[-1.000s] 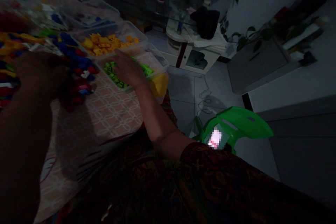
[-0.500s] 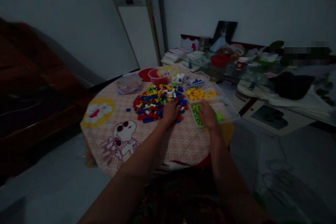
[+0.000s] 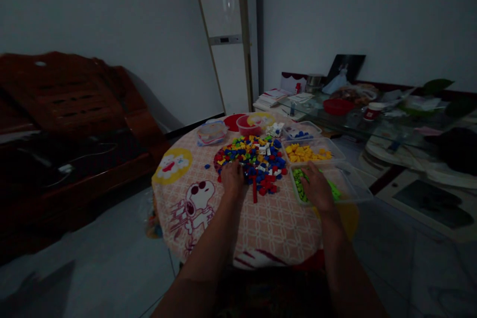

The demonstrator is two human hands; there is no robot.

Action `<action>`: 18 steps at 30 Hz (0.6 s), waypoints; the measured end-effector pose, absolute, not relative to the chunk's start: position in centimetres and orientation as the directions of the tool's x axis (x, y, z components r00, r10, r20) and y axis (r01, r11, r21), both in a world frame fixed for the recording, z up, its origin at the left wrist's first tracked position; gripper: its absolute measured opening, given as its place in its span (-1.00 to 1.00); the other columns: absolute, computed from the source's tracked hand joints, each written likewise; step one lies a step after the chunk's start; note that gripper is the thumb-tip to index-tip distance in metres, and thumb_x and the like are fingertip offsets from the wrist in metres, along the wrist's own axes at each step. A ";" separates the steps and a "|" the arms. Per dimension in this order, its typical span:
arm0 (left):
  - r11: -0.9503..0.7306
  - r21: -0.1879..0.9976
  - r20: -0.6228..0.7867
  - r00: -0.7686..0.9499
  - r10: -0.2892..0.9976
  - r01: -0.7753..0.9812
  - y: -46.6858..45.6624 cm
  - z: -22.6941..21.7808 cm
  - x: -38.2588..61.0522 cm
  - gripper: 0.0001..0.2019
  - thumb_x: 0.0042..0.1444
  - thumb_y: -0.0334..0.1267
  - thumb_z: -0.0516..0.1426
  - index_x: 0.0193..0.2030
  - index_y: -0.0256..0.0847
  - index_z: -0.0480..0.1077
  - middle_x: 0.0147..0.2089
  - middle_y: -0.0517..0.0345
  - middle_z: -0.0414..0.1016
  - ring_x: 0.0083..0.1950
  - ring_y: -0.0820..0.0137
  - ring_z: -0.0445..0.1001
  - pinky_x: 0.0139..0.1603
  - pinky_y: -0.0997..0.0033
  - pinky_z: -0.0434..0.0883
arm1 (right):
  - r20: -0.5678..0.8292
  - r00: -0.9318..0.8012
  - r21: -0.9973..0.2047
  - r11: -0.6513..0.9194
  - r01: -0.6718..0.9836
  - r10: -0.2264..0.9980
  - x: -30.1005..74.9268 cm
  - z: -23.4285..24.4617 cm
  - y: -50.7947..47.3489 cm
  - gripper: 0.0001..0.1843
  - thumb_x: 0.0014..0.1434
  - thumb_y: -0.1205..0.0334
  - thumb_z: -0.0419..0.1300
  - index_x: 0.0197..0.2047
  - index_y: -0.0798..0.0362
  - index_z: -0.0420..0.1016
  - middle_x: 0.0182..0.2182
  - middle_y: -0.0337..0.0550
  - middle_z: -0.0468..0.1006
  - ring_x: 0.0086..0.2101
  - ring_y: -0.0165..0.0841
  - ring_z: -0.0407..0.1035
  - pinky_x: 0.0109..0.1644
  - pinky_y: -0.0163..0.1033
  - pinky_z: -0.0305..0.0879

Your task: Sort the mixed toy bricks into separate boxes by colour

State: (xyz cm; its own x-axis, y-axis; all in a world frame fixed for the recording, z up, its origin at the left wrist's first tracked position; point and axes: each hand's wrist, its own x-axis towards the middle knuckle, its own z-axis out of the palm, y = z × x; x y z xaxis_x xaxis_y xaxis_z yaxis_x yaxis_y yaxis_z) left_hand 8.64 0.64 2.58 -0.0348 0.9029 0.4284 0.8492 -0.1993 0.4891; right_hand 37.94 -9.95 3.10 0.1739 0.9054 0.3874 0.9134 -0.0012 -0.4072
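Note:
My left hand [image 3: 233, 178] is at the near left edge of a heap of small toy building bricks [image 3: 257, 156], coloured red, blue, yellow, green and white. Its fingers reach down among the bricks, slightly apart, with no brick visible in them. My right hand [image 3: 316, 188] hovers at a clear plastic tray [image 3: 356, 189] on the right, thumb and fingers apart over green bricks [image 3: 298, 179]. Dim light hides whether its fingertips touch them. A long red brick [image 3: 255, 190] sticks out from the heap's near side. A lone blue brick [image 3: 207, 166] lies to the left.
Behind the green bricks, yellow bricks [image 3: 303, 152] fill another clear tray, with blue bricks [image 3: 301, 134] in one farther back. White bricks [image 3: 275, 129], a pink bowl [image 3: 249, 126] and a clear container [image 3: 211, 133] stand at the far side of the cloth-covered table [image 3: 276, 223]. A cluttered glass shelf is beyond.
The view has swung left, so everything sits farther right and lower. My left hand has moved left across the heap, uncovering bricks at its near right. My right hand stays by the green bricks.

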 end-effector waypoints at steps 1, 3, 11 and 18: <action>-0.231 0.478 0.442 -0.005 0.897 0.847 0.4 2.2 8.9 -0.64 0.25 -0.37 0.09 0.13 -0.22 0.57 0.12 -0.15 0.63 0.20 0.07 0.54 0.31 0.01 0.41 | 0.385 0.172 -0.405 -0.002 0.914 0.907 38.0 3.1 -10.0 -0.60 0.35 0.30 0.08 0.15 0.12 0.59 0.38 0.18 0.37 0.33 0.00 0.31 0.43 0.13 0.26; -0.305 0.477 0.474 0.051 0.879 0.824 0.0 1.4 9.7 -0.63 0.24 -0.40 0.07 0.10 -0.23 0.58 0.10 -0.15 0.64 0.18 0.09 0.55 0.29 0.02 0.43 | 0.384 0.168 -0.401 0.000 0.916 0.908 38.0 3.0 -10.0 -0.60 0.35 0.31 0.07 0.15 0.15 0.59 0.38 0.19 0.37 0.34 0.00 0.31 0.43 0.11 0.25; -0.524 0.530 0.600 0.141 0.787 0.667 -0.7 0.3 11.4 -0.65 0.23 -0.46 0.07 0.01 -0.14 0.61 0.10 -0.04 0.65 0.15 0.22 0.57 0.25 0.11 0.47 | 0.394 0.183 -0.433 0.006 0.901 0.901 38.4 2.5 -9.6 -0.63 0.33 0.30 0.10 0.12 0.07 0.61 0.39 0.09 0.37 0.34 -0.02 0.31 0.45 0.10 0.22; -0.128 0.588 0.479 -0.216 0.851 0.799 0.6 1.8 7.0 -0.68 0.25 -0.37 0.11 0.03 -0.18 0.63 0.04 -0.09 0.65 0.10 0.11 0.56 0.19 0.10 0.42 | 0.353 0.183 -0.417 -0.021 0.909 0.917 38.5 2.4 -9.5 -0.60 0.35 0.27 0.09 0.14 0.14 0.61 0.43 0.17 0.30 0.34 0.02 0.31 0.45 0.09 0.22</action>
State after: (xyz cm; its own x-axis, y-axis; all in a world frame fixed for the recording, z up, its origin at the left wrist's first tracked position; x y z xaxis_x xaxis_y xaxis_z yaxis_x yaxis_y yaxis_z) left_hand 6.97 0.61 1.83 -0.2155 0.8509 0.4790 0.7989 -0.1285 0.5876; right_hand 38.49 -9.46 2.39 0.1833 0.9174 0.3533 0.9087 -0.0211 -0.4168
